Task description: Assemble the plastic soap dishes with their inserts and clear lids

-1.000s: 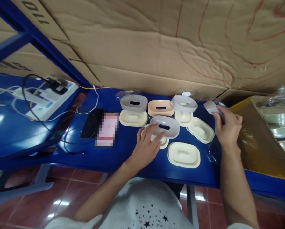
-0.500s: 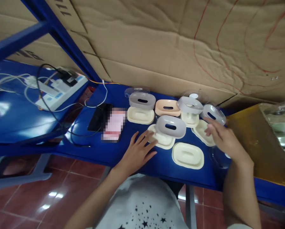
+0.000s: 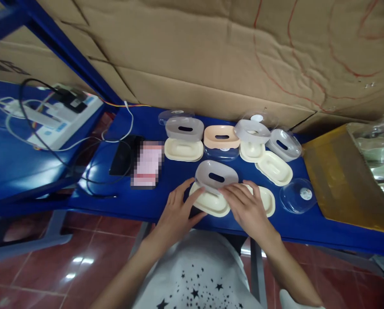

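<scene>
A grey slotted oval insert [image 3: 216, 176] leans tilted on a cream oval tray [image 3: 209, 204] near the front of the blue table [image 3: 166, 189]. My left hand [image 3: 177, 212] touches the cream tray's left end, fingers spread. My right hand [image 3: 248, 209] reaches from the right; its fingertips meet the grey insert's lower edge. It covers part of a second cream tray [image 3: 266, 200].
Behind stand more sets: a grey insert [image 3: 184, 128] on a cream tray, a peach insert [image 3: 222, 136], two further grey inserts [image 3: 252, 131] and a cream tray [image 3: 274, 167]. A clear lid [image 3: 297, 195] lies right. A phone [image 3: 122, 159], cables and power strip [image 3: 61, 120] lie left; cardboard behind.
My right hand has left the grey insert at the back right and come in to the near grey insert. My left hand closed in on the cream tray beneath it.
</scene>
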### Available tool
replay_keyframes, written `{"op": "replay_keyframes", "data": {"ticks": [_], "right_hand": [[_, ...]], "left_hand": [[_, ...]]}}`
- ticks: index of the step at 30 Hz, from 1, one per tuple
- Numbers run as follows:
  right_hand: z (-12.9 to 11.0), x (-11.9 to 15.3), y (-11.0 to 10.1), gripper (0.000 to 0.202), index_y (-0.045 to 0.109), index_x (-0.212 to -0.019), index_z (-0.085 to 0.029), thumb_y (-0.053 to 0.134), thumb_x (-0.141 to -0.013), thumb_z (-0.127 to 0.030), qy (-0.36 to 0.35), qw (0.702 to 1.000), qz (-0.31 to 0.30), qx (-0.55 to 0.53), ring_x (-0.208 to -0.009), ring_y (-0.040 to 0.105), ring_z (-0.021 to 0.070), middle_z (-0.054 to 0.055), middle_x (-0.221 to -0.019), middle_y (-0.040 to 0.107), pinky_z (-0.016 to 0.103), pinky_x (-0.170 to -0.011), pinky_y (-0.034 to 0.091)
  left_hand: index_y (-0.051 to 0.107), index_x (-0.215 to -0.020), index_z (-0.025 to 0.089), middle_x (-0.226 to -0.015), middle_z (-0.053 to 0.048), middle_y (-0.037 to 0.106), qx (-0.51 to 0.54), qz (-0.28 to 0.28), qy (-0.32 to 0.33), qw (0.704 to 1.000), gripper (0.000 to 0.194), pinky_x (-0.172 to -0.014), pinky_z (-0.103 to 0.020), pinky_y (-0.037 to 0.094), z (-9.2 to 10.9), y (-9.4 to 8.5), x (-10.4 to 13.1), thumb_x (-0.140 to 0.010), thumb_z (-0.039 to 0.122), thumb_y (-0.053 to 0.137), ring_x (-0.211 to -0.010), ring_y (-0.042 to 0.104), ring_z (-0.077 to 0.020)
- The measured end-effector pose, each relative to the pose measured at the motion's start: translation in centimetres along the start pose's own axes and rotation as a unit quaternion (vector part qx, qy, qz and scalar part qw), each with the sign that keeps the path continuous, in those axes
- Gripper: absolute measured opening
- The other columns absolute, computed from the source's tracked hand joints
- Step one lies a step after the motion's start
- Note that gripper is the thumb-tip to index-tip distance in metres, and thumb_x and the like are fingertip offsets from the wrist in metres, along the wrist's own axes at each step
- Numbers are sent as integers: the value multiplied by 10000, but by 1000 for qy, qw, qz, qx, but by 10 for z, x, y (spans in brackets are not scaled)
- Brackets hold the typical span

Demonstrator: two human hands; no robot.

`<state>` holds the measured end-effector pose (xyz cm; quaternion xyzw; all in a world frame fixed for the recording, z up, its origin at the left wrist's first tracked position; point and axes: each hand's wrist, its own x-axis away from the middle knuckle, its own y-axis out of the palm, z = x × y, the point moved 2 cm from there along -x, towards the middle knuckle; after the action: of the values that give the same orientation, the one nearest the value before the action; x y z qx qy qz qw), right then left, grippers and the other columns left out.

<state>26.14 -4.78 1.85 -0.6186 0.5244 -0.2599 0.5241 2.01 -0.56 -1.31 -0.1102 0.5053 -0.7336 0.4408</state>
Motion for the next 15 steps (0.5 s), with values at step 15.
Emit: {"op": "replay_keyframes", "data": {"ticks": [15], "right_hand": [[-26,33,6,418,667,-1418,-241,501,-1070,-78,-36,999,-12,-4,-1242,700,221,58,-1320,782,482,-1234,335]], "left_hand": [[546,-1529,256,-1716,-210,368,-10,-81,56,995,582,-1117,-626,520,-3,0,-21,-1012,423,752,-1487,501,-418]]}}
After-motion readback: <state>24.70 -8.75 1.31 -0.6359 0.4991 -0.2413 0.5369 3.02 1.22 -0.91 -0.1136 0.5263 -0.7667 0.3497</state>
